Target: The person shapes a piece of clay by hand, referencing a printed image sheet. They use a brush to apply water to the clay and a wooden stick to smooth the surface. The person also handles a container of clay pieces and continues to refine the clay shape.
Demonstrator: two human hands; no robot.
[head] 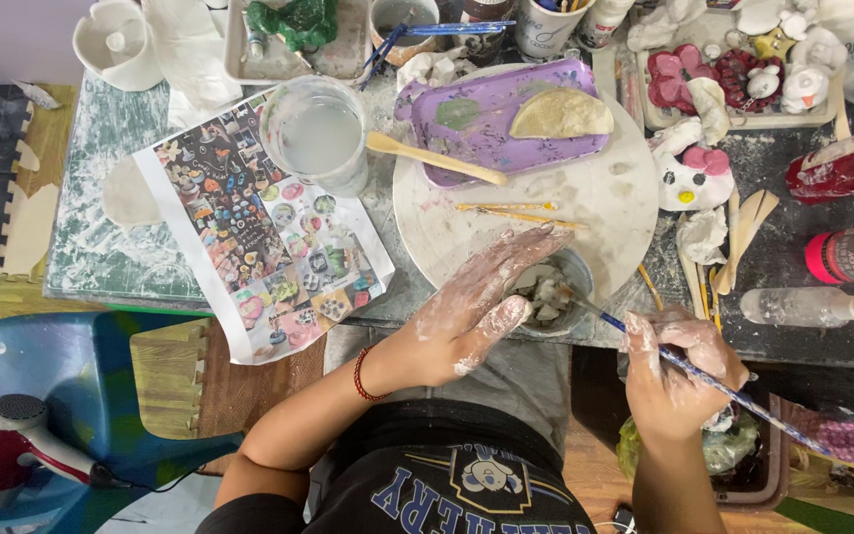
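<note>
- The left hand (467,311) lay open, fingers together, cupped against the near side of a small round clay bowl (551,292); it steadied the bowl rather than clamped it.
- The bowl sat at the near edge of the round white work board (595,203) on the bench (121,237).
- The right hand (679,371) was closed in a pen grip on a blue-handled brush (733,396); the brush tip reached to the bowl rim.
- Both hands were coated with pale slip, so wet work on the bowl was judged well under way.
- The bowl interior showed uneven grey-white patches; smoothing or coating appeared unfinished.
- A flat clay piece (562,114) rested on the purple tray (486,119), apparently not yet used.
- A cup of cloudy water (318,138) stood on the printed reference sheet (259,227).
- Painted figurines (733,79) at the far right looked finished.
</note>
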